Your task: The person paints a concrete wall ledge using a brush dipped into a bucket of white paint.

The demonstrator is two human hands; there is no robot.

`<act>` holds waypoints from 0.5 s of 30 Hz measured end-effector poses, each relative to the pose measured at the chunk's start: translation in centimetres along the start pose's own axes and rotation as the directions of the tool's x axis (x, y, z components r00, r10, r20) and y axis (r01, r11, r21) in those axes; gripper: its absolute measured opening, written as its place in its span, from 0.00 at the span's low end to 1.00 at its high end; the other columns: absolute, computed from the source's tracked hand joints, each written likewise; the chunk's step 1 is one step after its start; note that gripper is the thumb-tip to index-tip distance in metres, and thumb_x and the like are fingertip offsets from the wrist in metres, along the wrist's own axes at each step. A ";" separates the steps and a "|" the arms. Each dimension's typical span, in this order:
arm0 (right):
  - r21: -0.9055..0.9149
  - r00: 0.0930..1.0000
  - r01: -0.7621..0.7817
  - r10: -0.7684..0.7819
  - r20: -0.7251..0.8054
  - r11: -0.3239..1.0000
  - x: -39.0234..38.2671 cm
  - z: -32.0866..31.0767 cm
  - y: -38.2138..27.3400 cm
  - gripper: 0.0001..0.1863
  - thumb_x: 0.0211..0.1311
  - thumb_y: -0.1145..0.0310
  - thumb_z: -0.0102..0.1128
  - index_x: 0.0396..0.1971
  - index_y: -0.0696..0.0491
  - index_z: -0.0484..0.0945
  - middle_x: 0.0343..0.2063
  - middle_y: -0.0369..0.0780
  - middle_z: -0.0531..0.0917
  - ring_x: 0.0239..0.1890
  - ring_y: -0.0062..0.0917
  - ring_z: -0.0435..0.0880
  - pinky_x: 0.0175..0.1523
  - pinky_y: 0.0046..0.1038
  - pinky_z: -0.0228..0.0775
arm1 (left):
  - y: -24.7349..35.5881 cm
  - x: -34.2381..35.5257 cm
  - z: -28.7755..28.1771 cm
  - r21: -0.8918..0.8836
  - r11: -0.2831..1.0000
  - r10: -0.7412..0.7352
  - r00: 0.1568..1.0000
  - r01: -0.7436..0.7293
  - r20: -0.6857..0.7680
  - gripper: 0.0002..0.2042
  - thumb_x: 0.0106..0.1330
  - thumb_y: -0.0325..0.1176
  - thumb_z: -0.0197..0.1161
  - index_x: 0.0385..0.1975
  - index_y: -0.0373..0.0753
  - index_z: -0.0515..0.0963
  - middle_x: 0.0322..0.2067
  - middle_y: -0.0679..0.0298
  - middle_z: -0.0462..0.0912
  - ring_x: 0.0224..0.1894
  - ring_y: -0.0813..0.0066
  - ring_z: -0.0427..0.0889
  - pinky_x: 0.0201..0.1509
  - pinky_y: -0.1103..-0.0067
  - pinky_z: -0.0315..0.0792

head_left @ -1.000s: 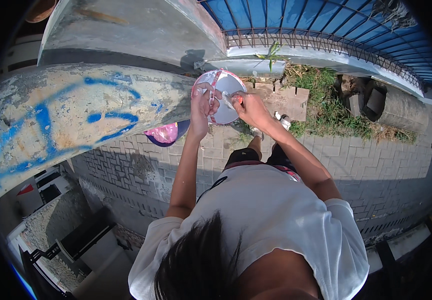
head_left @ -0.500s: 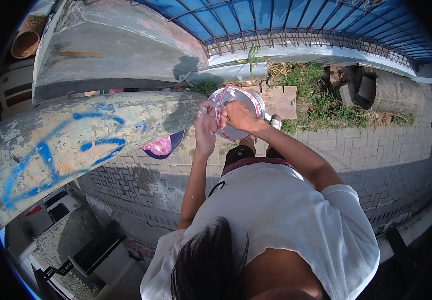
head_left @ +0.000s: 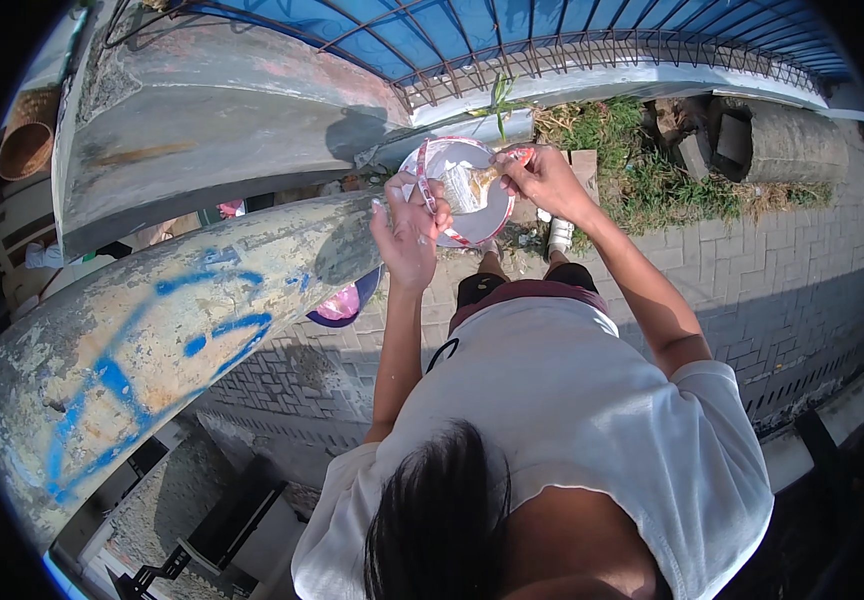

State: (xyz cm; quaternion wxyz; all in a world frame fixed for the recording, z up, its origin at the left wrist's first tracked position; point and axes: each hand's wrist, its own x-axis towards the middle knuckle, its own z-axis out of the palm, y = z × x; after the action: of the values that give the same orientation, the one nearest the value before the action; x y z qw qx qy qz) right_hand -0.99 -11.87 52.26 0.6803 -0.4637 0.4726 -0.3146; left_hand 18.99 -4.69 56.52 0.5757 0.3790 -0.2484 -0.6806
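My left hand (head_left: 409, 242) is curled round a red-and-white band (head_left: 426, 178) that crosses the left side of a paint bucket (head_left: 498, 222). White smears mark its fingertips. The bucket is pale inside with a red-and-white rim, and it is at about the height of my hands. In my right hand (head_left: 552, 187) is a paintbrush (head_left: 470, 188), pinched by its handle, which has a red end. Its wide bristles are coated in white and point left over the bucket's mouth. How much paint the bucket holds cannot be made out.
A weathered round concrete pillar (head_left: 142, 330) with blue painted marks is close on my left. Ahead stand a grey concrete wall (head_left: 242, 130) and a blue barred fence (head_left: 592, 35). Grass (head_left: 642, 180), a concrete pipe (head_left: 792, 150) and paving (head_left: 732, 280) lie to the right.
My right hand has drawn back to the right, bringing the white-coated brush into sight over the bucket. My left hand stays on the band; the bucket has shifted slightly up and left in view.
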 end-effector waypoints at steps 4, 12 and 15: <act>-0.685 0.947 0.314 -0.269 0.176 0.657 3.4 7.1 1.8 0.12 0.56 0.70 0.56 0.23 0.65 0.76 0.16 0.53 0.76 0.21 0.38 0.81 0.27 0.37 0.71 | 3.0 1.0 -1.7 0.059 0.996 -0.065 0.998 0.065 -0.009 0.30 0.64 0.65 0.32 0.48 0.44 0.62 0.40 0.58 0.69 0.33 0.72 0.65 0.38 0.76 0.60; -0.784 0.932 0.362 -0.228 0.284 0.504 5.8 14.9 3.2 0.05 0.46 0.75 0.58 0.19 0.61 0.79 0.18 0.52 0.79 0.25 0.43 0.83 0.30 0.35 0.76 | 6.9 1.8 -7.3 0.040 0.998 -0.052 0.997 0.050 0.051 0.33 0.62 0.67 0.34 0.50 0.42 0.62 0.44 0.54 0.69 0.33 0.71 0.63 0.39 0.77 0.59; -0.668 0.958 0.288 -0.220 0.186 0.686 3.0 14.8 -0.8 0.07 0.51 0.74 0.56 0.23 0.63 0.78 0.18 0.54 0.77 0.26 0.47 0.81 0.30 0.37 0.74 | 8.0 1.8 -9.0 0.029 0.998 -0.053 0.998 0.052 0.031 0.34 0.61 0.68 0.34 0.50 0.42 0.62 0.44 0.54 0.67 0.33 0.71 0.63 0.39 0.78 0.59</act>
State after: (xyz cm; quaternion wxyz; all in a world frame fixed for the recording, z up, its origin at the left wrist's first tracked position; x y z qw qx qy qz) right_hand 13.98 -9.87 53.80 0.4299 -0.7574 0.4549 -0.1860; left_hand 30.86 -7.30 57.02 0.5483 0.3824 -0.2572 -0.6979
